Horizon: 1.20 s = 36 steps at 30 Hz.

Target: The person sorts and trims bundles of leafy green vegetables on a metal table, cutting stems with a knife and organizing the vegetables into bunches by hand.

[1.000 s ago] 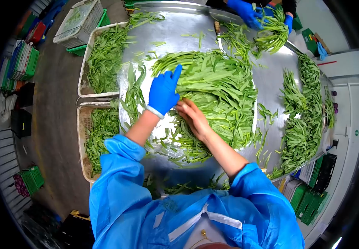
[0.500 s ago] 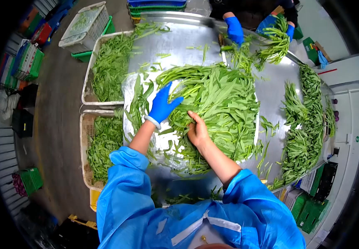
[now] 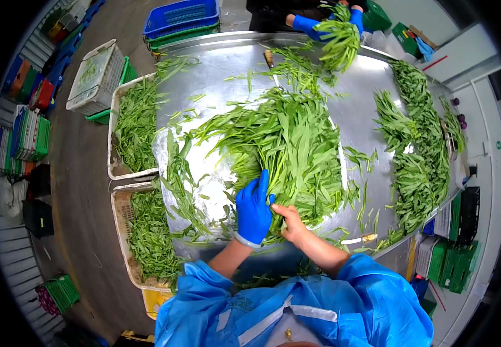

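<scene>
A big heap of long-stemmed leafy greens (image 3: 302,144) lies on the metal table in front of me. At its near edge, my left hand (image 3: 254,213), in a blue glove, closes around stems and leaves with its index finger pointing up along them. Bare and just to its right, my right hand (image 3: 292,224) pinches leaves from the same pile between thumb and fingers. The fingertips of both hands nearly meet. Some of what they grip is hidden by the glove. A knife (image 3: 359,239) rests on the table to the right of my right hand.
Two white crates of greens (image 3: 110,141) stand along the table's left side. Across the metal table (image 3: 204,63), a co-worker's blue-gloved hands (image 3: 308,26) hold a bunch. Another knife (image 3: 271,66) lies at the far side. More bundles (image 3: 424,162) line the right edge.
Both my hands have come nearer to my body, down to the heap's near edge, and closed on greens. The left was spread open before. The co-worker's bunch has moved, and my view has shifted.
</scene>
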Each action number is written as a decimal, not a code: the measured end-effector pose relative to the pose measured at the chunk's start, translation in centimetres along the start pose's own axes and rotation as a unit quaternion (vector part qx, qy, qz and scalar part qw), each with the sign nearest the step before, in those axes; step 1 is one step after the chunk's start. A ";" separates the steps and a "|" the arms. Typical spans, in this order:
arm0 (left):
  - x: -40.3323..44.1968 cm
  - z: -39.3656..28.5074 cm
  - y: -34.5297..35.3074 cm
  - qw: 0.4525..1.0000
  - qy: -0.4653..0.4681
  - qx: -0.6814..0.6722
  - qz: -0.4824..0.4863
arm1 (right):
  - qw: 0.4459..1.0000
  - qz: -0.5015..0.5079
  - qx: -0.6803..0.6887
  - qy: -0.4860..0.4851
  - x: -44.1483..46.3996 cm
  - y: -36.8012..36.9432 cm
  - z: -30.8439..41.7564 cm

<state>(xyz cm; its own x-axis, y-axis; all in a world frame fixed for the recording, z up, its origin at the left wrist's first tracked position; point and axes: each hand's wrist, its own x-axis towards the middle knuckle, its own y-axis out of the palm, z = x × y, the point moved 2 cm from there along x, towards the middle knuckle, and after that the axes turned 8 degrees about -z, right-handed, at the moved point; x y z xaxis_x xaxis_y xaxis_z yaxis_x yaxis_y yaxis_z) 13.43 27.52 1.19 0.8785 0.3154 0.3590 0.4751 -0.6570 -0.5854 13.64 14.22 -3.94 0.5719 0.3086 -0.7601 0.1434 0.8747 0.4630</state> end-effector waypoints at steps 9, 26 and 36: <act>-4.1 0.3 2.5 0.805 -0.365 -0.461 0.082 | 0.997 -0.022 -0.079 -0.005 -1.2 -5.0 1.7; -9.9 -9.7 9.1 0.985 -0.113 -0.119 0.050 | 0.997 0.033 -0.068 0.013 -4.8 -15.2 3.8; -5.6 -20.0 3.3 0.880 0.383 0.161 0.231 | 0.962 0.229 -0.137 0.049 -9.9 -21.2 8.1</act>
<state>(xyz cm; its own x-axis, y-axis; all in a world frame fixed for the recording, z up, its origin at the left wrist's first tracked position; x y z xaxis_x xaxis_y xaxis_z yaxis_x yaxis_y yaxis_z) 9.06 9.91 11.76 0.7481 -0.5688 0.3417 0.1747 -0.3279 -0.9284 11.49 -10.41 -2.48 0.4434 0.7076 -0.5502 -0.3326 0.6999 0.6321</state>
